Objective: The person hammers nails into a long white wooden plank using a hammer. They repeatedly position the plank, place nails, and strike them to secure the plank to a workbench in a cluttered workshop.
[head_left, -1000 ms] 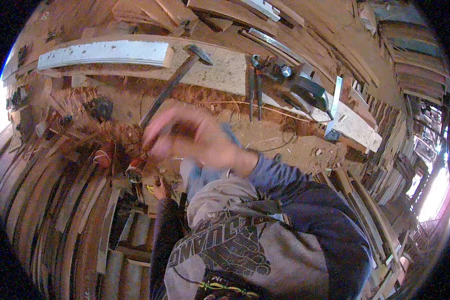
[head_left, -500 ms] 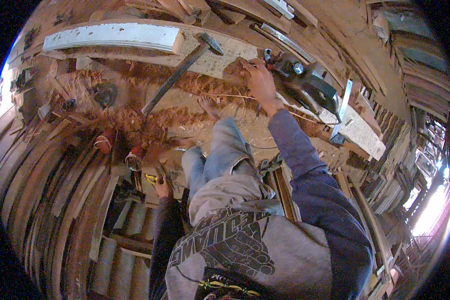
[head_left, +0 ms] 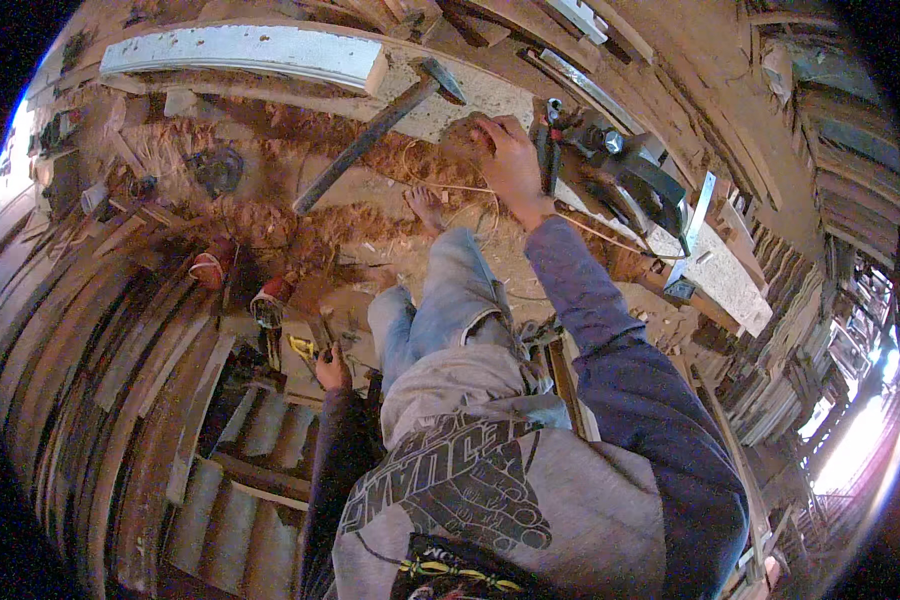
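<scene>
Pale board (head_left: 495,95) lies by the half-curled right hand (head_left: 511,165), hold unclear; hammer (head_left: 370,140), to its left, unheld; left hand (head_left: 332,372), grip unclear.

The long pale board (head_left: 500,95) lies flat, its cream face mottled with darker specks and its line bowed by the lens, running on to a square-cut end at the right. Brown sawdust (head_left: 463,142) covers a patch by its near edge, right beside the fingertips of the right hand (head_left: 512,165); whether they touch it cannot be told. Just right of that hand, dark long-handled pincers (head_left: 550,150) lie across the board, head pointing away, handles toward the near edge and partly hidden. A small yellow-edged tool (head_left: 301,346) sits at the left hand (head_left: 332,370), too small to read clearly.
</scene>
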`<state>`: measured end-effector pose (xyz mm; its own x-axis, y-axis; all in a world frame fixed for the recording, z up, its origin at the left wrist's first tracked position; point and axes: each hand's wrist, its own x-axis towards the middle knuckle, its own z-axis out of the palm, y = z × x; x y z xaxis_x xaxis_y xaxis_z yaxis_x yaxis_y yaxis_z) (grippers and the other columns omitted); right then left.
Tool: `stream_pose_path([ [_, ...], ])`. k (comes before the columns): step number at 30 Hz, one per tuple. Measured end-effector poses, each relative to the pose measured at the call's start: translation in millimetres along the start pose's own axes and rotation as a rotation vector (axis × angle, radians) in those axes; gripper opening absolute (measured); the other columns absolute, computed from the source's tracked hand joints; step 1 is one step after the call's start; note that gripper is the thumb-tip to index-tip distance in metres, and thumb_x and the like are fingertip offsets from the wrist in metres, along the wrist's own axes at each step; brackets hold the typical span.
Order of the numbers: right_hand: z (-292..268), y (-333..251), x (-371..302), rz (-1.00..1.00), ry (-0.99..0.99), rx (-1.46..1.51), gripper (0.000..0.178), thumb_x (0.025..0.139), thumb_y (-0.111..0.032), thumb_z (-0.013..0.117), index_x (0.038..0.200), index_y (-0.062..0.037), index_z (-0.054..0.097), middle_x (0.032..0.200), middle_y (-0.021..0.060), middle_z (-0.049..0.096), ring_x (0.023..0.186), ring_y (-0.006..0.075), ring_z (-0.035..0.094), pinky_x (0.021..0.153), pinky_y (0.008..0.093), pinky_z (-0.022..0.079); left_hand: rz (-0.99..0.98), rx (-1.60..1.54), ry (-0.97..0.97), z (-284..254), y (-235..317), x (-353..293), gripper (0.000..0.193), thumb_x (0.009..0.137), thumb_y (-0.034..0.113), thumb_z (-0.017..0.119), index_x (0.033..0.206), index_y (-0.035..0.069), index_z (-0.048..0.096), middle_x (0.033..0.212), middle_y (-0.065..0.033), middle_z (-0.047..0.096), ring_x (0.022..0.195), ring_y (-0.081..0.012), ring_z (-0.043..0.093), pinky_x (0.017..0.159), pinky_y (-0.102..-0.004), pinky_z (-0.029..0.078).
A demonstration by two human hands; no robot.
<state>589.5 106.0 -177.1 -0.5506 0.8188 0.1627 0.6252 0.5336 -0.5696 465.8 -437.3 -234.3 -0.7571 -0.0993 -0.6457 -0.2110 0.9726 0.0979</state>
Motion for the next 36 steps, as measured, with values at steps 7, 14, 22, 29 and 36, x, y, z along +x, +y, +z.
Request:
stream_pose_path([
  [7,7,-23,4,0.027,0.015,0.000,0.020,0.086,-0.019,0.067,0.102,-0.0065,0.069,0.098,0.0124,0.063,0.091,0.0325,0.063,0.078,0.0407,0.052,0.021,0.161,0.024,0,-7,0,0.067,0.088,0.053,0.061,0.117,-0.007,0.062,0.112,-0.0276,0.065,0.104,-0.0404,0.062,0.090,-0.0463,0.047],
  [14,-10,-9,9,0.015,-0.077,-0.029,0.016,0.087,-0.014,0.064,0.100,-0.0066,0.070,0.098,0.0135,0.065,0.091,0.0336,0.064,0.080,0.0408,0.052,0.164,-0.001,0.006,2,-18,0,0.064,0.086,0.051,0.066,0.113,-0.007,0.063,0.102,-0.0229,0.069,0.095,-0.0363,0.064,0.086,-0.0402,0.049],
  [22,-33,6,6,0.062,-0.057,0.090,0.022,0.089,-0.013,0.063,0.109,-0.0059,0.068,0.104,0.0149,0.066,0.096,0.0353,0.063,0.085,0.0410,0.051,-0.044,0.185,0.066,-4,8,-7,0.060,0.088,0.050,0.064,0.110,-0.005,0.064,0.100,-0.0242,0.068,0.091,-0.0367,0.064,0.085,-0.0419,0.049],
  [29,-25,-5,0,0.008,-0.097,-0.136,0.031,0.083,-0.012,0.068,0.114,-0.0115,0.069,0.108,0.0106,0.062,0.103,0.0330,0.060,0.088,0.0409,0.051,0.096,-0.068,-0.070,-17,30,-17,0.065,0.087,0.055,0.062,0.114,-0.004,0.064,0.107,-0.0262,0.067,0.100,-0.0396,0.063,0.089,-0.0465,0.047],
  [36,-18,2,-1,-0.019,-0.141,0.015,0.029,0.079,-0.005,0.066,0.107,-0.0111,0.072,0.103,0.0080,0.065,0.095,0.0289,0.064,0.081,0.0390,0.053,0.035,-0.027,0.042,-19,43,-22,0.066,0.088,0.052,0.060,0.113,-0.008,0.063,0.113,-0.0282,0.064,0.108,-0.0400,0.060,0.095,-0.0443,0.045],
])
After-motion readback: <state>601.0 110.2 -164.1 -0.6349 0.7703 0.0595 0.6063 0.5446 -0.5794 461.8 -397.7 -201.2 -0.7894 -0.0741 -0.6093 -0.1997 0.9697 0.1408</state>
